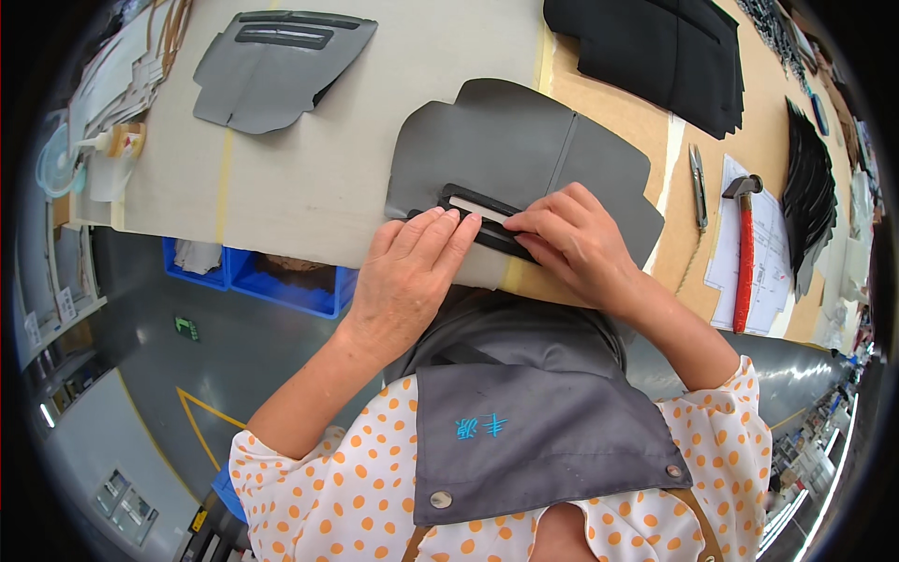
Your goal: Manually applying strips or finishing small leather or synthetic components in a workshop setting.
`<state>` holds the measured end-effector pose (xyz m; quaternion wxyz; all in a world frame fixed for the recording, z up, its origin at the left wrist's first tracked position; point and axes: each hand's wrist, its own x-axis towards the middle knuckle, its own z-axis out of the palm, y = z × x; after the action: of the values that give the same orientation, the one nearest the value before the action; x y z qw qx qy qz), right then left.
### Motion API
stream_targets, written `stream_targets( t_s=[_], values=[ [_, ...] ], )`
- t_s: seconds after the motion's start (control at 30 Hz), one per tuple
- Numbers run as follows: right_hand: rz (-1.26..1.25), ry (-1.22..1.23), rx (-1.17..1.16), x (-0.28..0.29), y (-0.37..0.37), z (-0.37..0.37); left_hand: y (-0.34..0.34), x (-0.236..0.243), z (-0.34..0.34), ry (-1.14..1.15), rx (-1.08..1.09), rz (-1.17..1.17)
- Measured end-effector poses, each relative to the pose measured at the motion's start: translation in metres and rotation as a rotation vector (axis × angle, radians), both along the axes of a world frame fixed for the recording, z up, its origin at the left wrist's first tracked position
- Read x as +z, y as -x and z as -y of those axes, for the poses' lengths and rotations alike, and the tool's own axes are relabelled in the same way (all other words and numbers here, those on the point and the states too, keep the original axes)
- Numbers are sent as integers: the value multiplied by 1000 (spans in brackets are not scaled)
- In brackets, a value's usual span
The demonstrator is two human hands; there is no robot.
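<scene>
Across the lower frame I see a white top (pixel 314 492) dotted orange — over it a dark grey apron (pixel 562 403) with blue lettering (pixel 468 429), round metal snaps (pixel 440 500) and brown straps (pixel 700 525).

Left of the red-handled hammer (pixel 744 253), a notched grey panel (pixel 496 136) lies spread out, its black-bordered slot (pixel 476 205) mostly beyond the seam line from the hammer.

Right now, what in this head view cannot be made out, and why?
Head view:
Part of the lower black strip: covered by the left hand.
Top of the black panels: cut by the upper edge.
Marks on the white sheet: too small.
Rear of the blue bin: hidden by the table.
</scene>
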<state>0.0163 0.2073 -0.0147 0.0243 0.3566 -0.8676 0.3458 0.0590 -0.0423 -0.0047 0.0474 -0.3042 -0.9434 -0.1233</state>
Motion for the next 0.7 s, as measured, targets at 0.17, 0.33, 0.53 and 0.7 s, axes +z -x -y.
stream_targets(
  t_s=[0.17,0.33,0.53,0.7],
  values=[
    [-105,-32,9,-8,-10,-4,-1,-4,0,-38,8,-4],
    [-162,-66,43,-8,-11,-7,-1,-4,0,-30,-3,-4],
    [-283,-136,102,-3,-10,-6,1,4,-5,-18,-30,-13],
    [-244,-121,89,0,-9,-4,-5,0,-16,-60,-49,11]
  ],
)
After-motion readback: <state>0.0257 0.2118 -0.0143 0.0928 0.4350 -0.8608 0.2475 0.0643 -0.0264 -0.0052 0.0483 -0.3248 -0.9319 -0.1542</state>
